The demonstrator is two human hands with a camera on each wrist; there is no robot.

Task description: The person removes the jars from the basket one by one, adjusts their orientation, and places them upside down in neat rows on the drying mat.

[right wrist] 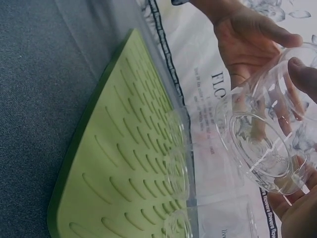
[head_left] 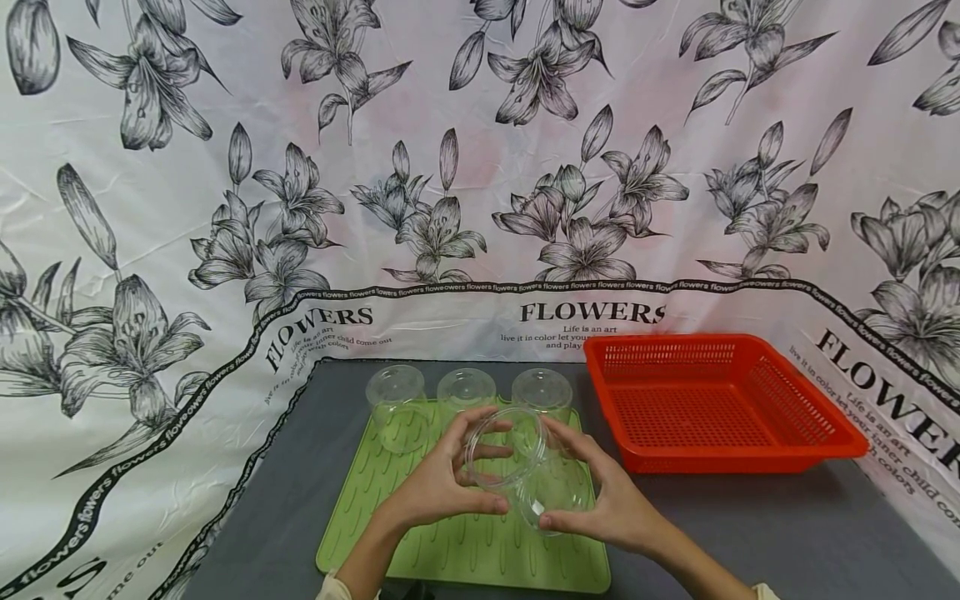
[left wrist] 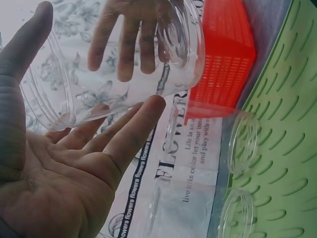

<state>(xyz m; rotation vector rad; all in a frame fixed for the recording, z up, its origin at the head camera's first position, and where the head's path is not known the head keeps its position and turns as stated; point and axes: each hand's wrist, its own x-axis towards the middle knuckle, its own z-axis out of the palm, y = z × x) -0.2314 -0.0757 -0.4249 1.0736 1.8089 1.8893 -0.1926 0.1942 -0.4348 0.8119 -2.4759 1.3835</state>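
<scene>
Both hands hold one clear plastic container (head_left: 553,498) tilted over a green ribbed mat (head_left: 450,546). My left hand (head_left: 450,479) grips it at the rimmed end, its thumb beside the rim and its fingers spread behind the wall. My right hand (head_left: 607,500) holds the base end, thumb on the near side and fingers on the far side. The right wrist view shows rings moulded in the container's base (right wrist: 262,144). Along the mat's far edge, a left container (head_left: 396,412), a middle container (head_left: 465,390) and a right container (head_left: 542,390), all similar, stand in a row.
A red perforated plastic basket (head_left: 637,461) stands right of the mat. Grey cloth (head_left: 277,500) covers the table. A white flower-printed sheet (head_left: 465,333) rises behind and along both sides.
</scene>
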